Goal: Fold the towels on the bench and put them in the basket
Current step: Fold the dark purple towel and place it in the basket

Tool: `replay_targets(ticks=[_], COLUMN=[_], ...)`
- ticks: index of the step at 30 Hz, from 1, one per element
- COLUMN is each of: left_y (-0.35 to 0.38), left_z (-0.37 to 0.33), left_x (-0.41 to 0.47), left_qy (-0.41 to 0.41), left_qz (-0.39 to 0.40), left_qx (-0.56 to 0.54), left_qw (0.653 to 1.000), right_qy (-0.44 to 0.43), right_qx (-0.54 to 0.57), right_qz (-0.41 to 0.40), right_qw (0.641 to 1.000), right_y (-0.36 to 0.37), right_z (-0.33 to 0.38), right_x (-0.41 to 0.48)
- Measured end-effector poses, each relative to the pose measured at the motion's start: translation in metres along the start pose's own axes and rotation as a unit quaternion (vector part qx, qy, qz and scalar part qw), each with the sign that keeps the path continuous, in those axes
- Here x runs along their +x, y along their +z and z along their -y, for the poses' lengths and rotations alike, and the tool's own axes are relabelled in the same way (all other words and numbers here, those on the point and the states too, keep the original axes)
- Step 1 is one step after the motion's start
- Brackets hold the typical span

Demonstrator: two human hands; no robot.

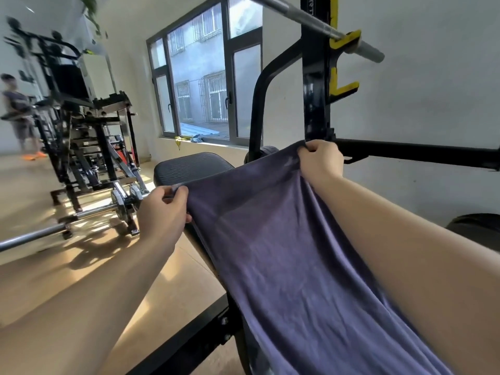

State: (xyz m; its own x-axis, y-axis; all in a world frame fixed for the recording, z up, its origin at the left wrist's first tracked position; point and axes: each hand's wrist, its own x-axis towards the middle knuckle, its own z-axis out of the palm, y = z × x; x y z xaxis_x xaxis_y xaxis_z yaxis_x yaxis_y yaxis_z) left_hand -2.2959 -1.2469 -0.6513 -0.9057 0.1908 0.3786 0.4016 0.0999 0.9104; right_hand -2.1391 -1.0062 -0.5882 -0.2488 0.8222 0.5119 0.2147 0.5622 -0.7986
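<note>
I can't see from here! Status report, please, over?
Left hand and right hand each pinch a far corner of the purple-blue cloth towel. Stretched over the black padded bench, unfolded. No basket in view.

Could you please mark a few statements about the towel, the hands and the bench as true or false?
1. The left hand and the right hand each pinch a far corner of the towel. True.
2. The towel is white. False: it is dark purple-blue.
3. The towel is folded into a small square. False: it is spread open along the bench.
4. A barbell rests on the rack beyond the bench. True.
5. A window is set in the far wall. True.
</note>
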Motion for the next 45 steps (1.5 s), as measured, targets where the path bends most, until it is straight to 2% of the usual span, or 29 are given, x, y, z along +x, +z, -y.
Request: replay_targets(ticks=[5, 12, 17, 21, 26, 31, 38, 45], left_y=[0.008, 0.009, 0.006, 0.006, 0.009, 0.013, 0.008, 0.026], left_z=[0.020, 0.048, 0.056, 0.062, 0.070, 0.073, 0.062, 0.034], left_x=[0.028, 0.067, 0.084, 0.083, 0.089, 0.089, 0.066, 0.003], left_qy=[-0.002, 0.000, -0.027, -0.045, -0.044, -0.060, 0.065, 0.170], left_qz=[-0.006, -0.060, -0.095, -0.088, -0.085, -0.076, -0.082, 0.027], left_qx=[0.010, 0.026, 0.041, 0.058, 0.069, 0.038, 0.125, 0.170], left_qw=[1.000, 0.998, 0.994, 0.993, 0.993, 0.995, 0.987, 0.970], right_qy=[0.043, 0.064, 0.061, 0.025, -0.007, -0.027, -0.058, -0.018], right_qx=[0.029, 0.122, 0.119, 0.037, -0.056, -0.114, -0.214, -0.252], right_qz=[0.037, 0.088, 0.124, 0.196, 0.286, 0.328, 0.346, 0.345], right_qw=[0.998, 0.987, 0.983, 0.980, 0.957, 0.938, 0.912, 0.904], right_y=[0.044, 0.091, 0.128, 0.155, 0.158, 0.145, 0.104, 0.027], right_z=[-0.017, -0.023, -0.023, -0.035, -0.042, -0.051, -0.060, -0.075], right_x=[0.014, 0.036, 0.044, 0.038, 0.028, 0.024, 0.009, -0.018])
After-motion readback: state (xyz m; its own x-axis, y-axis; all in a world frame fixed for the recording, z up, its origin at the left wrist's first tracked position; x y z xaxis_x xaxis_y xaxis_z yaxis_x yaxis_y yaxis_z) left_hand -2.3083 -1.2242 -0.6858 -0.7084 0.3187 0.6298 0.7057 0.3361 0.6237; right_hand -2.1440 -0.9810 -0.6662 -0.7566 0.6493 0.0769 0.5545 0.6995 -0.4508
